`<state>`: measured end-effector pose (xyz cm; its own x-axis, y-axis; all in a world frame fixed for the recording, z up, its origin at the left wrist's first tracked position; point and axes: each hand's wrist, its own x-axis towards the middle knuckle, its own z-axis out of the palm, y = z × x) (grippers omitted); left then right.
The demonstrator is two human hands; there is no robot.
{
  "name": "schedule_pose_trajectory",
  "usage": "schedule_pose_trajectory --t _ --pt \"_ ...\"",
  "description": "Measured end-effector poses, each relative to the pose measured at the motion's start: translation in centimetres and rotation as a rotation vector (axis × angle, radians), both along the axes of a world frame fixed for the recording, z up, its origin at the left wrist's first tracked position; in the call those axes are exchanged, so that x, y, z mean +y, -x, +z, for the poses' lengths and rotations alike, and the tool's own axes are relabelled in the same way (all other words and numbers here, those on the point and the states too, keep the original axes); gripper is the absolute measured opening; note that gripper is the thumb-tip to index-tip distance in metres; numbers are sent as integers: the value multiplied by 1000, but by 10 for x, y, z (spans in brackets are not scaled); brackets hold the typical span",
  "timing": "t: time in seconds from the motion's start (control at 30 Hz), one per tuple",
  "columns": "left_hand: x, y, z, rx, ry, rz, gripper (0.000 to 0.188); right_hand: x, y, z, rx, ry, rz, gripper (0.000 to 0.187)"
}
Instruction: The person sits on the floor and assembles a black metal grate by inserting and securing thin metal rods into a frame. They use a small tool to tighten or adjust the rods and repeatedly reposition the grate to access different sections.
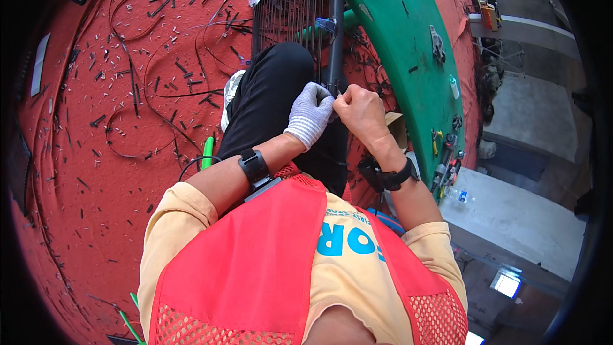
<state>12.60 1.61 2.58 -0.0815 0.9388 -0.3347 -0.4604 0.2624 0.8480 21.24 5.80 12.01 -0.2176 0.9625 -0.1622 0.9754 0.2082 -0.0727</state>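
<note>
A black tubular frame (336,19) strung with many thin dark strands (287,16) leans against my legs, its lower end by my hands. My left hand (311,115), in a white striped glove, is closed at the frame's lower end with the fingertips pinched together. Beside it, almost touching, my bare right hand (361,112) is curled in a pinch. Whatever lies between the fingers is too small and too covered to name. My knee (284,64) in black trousers is just left of the frame.
A green plastic table (408,32) stands to the right, bearing a rag (437,45), a small white bottle (454,87) and hand tools (447,160). Black offcuts and long dark strips (131,70) litter the red floor covering (83,172). A pale board (517,217) lies at the lower right.
</note>
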Motion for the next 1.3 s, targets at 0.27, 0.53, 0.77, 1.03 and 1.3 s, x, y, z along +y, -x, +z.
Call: schedule_pose_trajectory --t 0.27,0.53,0.77,1.03,1.3 --pt "-3 6 1 -86 -58 25 12 -2 -8 3 464 269 -182 24" --pt "-5 22 7 -215 1 -70 12 -12 -23 4 1209 268 -509 20" --pt "5 51 10 345 -306 -161 22 -12 14 -6 1075 -237 147 18" --pt "-1 55 24 403 -325 -134 17 -8 -5 -11 1277 -378 252 12" --pt "2 58 36 514 -212 -169 25 -65 -175 -68 1141 -514 -480 12"
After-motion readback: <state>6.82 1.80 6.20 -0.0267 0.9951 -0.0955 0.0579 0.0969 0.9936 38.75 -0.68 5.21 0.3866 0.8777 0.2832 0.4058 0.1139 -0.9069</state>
